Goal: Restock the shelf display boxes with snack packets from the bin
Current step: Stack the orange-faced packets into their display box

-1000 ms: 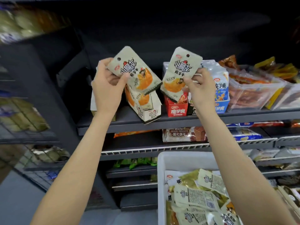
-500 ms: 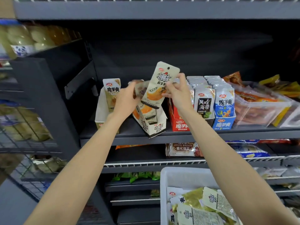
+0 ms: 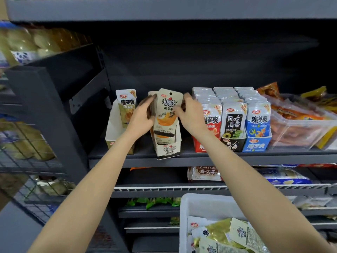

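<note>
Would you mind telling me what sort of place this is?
Most likely a shop's snack aisle: dark metal shelves, branded display boxes of packets facing outward, and a white restocking bin below.

Cream and orange foil snack packets (image 3: 166, 114) stand upright in a cream cardboard display box (image 3: 168, 148) on the dark shelf. Below right, a white plastic bin (image 3: 200, 205) holds loose yellow-green packets (image 3: 229, 234) lying jumbled.

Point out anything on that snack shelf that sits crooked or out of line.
The cream display box between the hands is turned at an angle, its front corner jutting past the shelf edge, while the red, black and blue boxes sit square.
</note>
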The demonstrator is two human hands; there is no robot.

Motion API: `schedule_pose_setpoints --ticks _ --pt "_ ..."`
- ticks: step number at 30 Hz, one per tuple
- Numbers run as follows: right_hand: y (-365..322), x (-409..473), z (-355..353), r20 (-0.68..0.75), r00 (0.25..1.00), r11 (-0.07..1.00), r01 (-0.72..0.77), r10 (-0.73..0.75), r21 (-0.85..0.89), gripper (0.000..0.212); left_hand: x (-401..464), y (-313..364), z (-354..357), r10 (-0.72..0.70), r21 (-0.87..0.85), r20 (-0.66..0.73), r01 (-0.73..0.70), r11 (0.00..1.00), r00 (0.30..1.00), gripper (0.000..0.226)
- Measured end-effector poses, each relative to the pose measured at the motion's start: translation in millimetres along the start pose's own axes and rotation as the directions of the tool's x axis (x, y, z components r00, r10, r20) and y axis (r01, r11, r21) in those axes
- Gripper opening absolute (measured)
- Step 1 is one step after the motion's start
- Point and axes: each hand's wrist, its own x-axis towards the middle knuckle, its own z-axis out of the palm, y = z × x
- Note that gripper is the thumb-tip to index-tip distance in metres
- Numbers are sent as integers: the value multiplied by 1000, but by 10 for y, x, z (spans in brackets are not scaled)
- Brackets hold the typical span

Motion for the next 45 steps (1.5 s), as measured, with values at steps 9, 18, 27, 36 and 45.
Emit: schedule_pose_setpoints --ticks 9,18,27,36,45 --pt "1 -31 201 16 992 841 117 -127 -529 44 134 70 111 -16 -190 30 21 981 999 73" --pt "-37 -4 331 46 990 819 138 -136 -557 48 27 56 284 -78 -5 -216 79 997 973 63" --pt "-7 -243 49 -53 967 885 205 -249 -418 35 -23 73 375 -12 83 -257 34 996 966 54" --pt "295 -1500 -530 -180 969 982 181 -168 59 24 -1180 603 384 335 107 -336 -318 942 880 27" --pt "1576 -2950 -917 499 796 933 -228 344 -279 26 -2428 561 1412 136 75 286 -164 984 949 29"
